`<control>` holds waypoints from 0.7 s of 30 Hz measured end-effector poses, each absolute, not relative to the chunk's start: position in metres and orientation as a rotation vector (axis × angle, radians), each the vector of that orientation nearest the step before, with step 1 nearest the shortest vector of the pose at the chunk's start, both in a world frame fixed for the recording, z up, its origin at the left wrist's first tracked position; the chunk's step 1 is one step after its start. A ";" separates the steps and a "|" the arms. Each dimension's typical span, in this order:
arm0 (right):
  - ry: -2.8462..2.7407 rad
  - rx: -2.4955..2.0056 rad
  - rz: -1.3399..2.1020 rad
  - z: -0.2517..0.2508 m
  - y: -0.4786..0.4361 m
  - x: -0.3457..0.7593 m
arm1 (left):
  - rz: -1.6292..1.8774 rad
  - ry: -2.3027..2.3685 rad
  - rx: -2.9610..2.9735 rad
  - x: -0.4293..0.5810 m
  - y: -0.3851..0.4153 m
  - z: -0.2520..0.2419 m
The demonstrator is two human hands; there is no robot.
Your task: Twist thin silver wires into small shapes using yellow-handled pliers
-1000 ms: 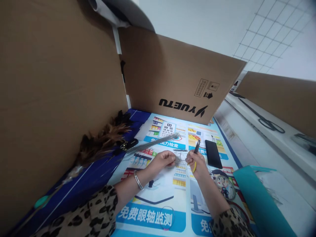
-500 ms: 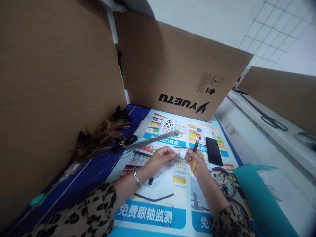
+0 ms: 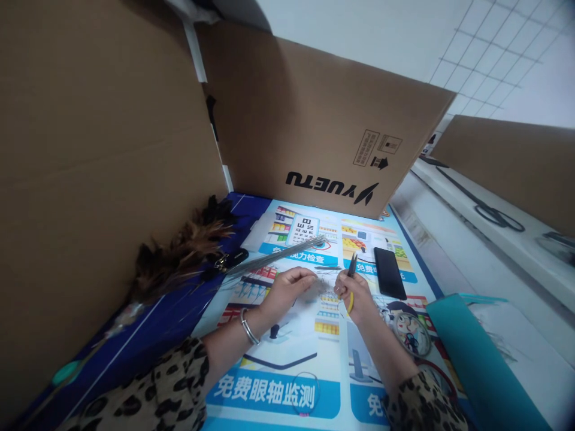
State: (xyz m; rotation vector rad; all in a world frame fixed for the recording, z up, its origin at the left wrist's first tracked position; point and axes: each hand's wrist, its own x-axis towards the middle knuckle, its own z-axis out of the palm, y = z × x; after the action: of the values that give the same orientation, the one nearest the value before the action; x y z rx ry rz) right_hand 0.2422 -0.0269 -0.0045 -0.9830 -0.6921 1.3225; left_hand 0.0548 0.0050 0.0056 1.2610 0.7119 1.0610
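Note:
My left hand [image 3: 291, 288] is closed in a pinch, thumb against forefinger, on a thin wire that is barely visible. My right hand [image 3: 356, 296] is wrapped round pliers [image 3: 353, 266] with yellow handles; their dark, pointed jaws stick up above the fist, slightly apart. The fingertips of both hands face each other a short way apart over the printed table cover [image 3: 327, 353]. Fine dark wire pieces [image 3: 327, 269] lie just beyond and between them. Behind my left hand lies a long bundle of thin grey wires [image 3: 278, 254].
A black phone [image 3: 390, 273] lies right of my hands. Brown and black feathers [image 3: 184, 251] and a black key fob [image 3: 236, 257] are at left. Cardboard panels [image 3: 323, 120] stand behind and left. Coiled wire [image 3: 411, 335] and a teal box [image 3: 476, 365] are at right.
The view has shifted slightly. Both hands keep nearly the same places, with the left fingers a little lower and the pliers still in the right hand.

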 end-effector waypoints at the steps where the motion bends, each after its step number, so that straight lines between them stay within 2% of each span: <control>1: -0.690 -0.990 1.321 -0.005 -0.027 0.241 | 1.074 0.719 1.282 0.055 0.005 0.006; 21: -0.685 -1.053 1.311 -0.012 -0.031 0.234 | 1.173 0.814 1.508 0.053 0.003 0.002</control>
State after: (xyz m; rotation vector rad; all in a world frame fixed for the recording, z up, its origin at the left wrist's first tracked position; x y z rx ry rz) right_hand 0.2345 -0.0310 -0.0115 -1.0527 -0.6847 1.3108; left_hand 0.0531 0.0028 0.0024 1.5083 0.8143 1.1728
